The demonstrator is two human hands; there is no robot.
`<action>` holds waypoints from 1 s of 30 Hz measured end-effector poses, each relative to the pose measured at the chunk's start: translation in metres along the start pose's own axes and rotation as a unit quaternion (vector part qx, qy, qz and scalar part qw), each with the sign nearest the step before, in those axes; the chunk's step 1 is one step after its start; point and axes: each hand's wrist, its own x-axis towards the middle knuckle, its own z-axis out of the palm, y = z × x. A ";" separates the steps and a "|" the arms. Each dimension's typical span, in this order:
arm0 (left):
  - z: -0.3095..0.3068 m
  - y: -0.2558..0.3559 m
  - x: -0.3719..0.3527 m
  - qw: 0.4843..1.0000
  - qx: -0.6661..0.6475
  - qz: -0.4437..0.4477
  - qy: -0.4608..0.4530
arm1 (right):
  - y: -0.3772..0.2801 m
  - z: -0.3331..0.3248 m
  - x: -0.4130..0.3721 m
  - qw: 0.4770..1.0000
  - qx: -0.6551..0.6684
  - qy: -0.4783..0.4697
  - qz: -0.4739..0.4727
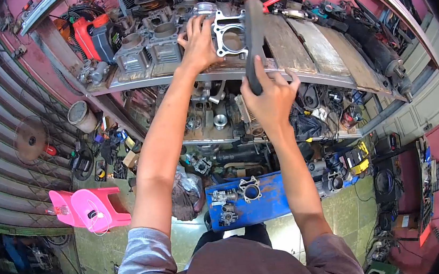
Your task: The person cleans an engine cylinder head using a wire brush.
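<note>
A silver engine cylinder block (220, 41) with a round bore stands at the front edge of the upper shelf. My left hand (199, 47) grips its left side, with the fingers bent over the edge. In my right hand (272, 99) is a long dark grey bar-shaped tool (256, 29), slightly blurred. The tool points up and away from me and overlaps the block's right side in this view. Its exact kind I cannot tell. Two more cylinder blocks (165, 51) stand to the left of my left hand.
Wooden boards (287, 44) cover the shelf on the right. Red and black bottles (96, 37) stand at the back left. Engine parts crowd the lower shelf (203, 138). Closer to me, a blue bench (264, 207) bears several metal parts. A pink stool (98, 203) is on the left.
</note>
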 end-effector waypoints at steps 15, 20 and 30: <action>0.000 0.006 -0.005 1.000 0.015 -0.023 -0.015 | -0.003 0.015 -0.061 0.999 -0.006 -0.044 -0.021; -0.002 0.002 0.001 1.000 0.007 -0.018 -0.020 | -0.010 0.006 -0.062 0.999 0.032 -0.026 -0.019; -0.001 0.003 -0.003 1.000 0.002 -0.006 0.000 | -0.010 0.004 -0.048 0.999 0.039 0.013 0.014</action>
